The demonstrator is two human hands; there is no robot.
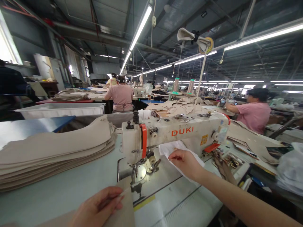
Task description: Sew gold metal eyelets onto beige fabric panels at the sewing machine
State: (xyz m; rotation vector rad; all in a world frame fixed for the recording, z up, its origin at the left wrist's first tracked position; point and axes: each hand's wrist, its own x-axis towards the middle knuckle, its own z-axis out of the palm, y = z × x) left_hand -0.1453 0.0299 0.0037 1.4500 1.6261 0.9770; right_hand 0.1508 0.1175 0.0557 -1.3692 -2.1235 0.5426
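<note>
My left hand (100,205) pinches the edge of a beige fabric panel (126,201) at the front of the sewing machine (163,132). The panel's edge lies just short of the lit needle area (141,172). My right hand (187,164) is over a white cloth (169,148) lying on the machine bed under the arm. Its thumb and fingertips are drawn together; whatever is between them is too small to make out. Part of the white cloth is hidden under this hand and wrist.
A thick stack of beige panels (56,145) lies left of the machine. To the right are a tray of small items (233,162), more beige pieces (251,138) and a clear plastic bag (291,167). People in pink tops (121,94) work farther off.
</note>
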